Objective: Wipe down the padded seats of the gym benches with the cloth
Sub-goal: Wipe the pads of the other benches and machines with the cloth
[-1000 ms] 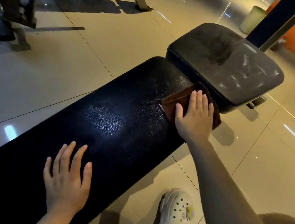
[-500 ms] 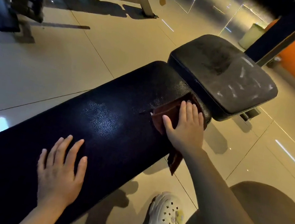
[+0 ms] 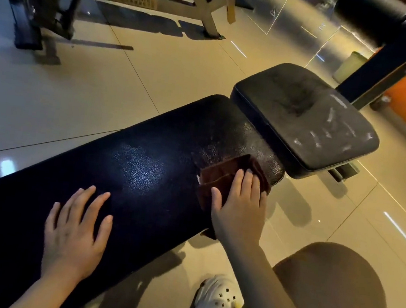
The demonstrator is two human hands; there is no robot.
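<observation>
Head view: the right hand (image 3: 239, 206) lies flat, fingers straight, pressing the brown cloth (image 3: 222, 176) onto the long black bench pad (image 3: 124, 170) near its far end – just beside the scuffed seat pad (image 3: 307, 117). The left hand (image 3: 76, 230) rests flat on the pad, fingers spread – holding nothing

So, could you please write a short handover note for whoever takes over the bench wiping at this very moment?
Right hand: flat on the brown cloth, pressing it to the long back pad near its end by the seat, at the near edge; part of the cloth hangs over the side.
Left hand: open, resting flat on the same pad.
Done: can't tell how much of the long pad is wiped.
Left: the small seat pad looks dusty and streaked, apparently not wiped yet.
</observation>
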